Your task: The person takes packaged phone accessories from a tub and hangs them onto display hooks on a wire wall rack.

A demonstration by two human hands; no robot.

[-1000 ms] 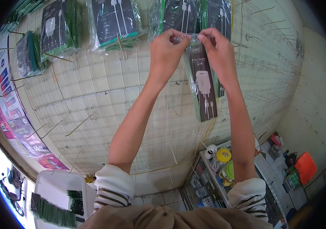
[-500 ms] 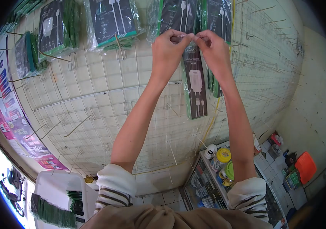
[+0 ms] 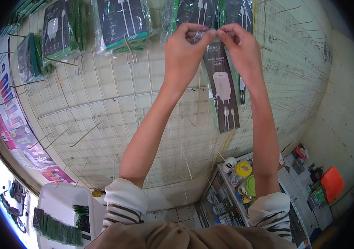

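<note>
A dark charger package (image 3: 222,89) with a green edge hangs from my fingers, tilted a little with its lower end to the right. It has a picture of a white charger and cables. My left hand (image 3: 187,47) pinches clear plastic at its top, and my right hand (image 3: 240,45) pinches the same top edge beside it. The fingertips of both hands nearly meet there. Right behind my hands hang cable packages (image 3: 196,14) in clear wrap, partly hidden by my fingers. Another package (image 3: 237,16) hangs just to their right.
A wire grid (image 3: 114,108) with jutting hooks (image 3: 85,135) covers the wall. More packs (image 3: 121,23) hang at upper left. Below left stands a white bin (image 3: 63,193) holding green-edged packs. A glass case (image 3: 216,199) with jars (image 3: 243,169) on top is at lower right.
The lower end of the charger package has swung to the right. My right hand has shifted slightly right and up, and clear plastic now shows more at my left fingers.
</note>
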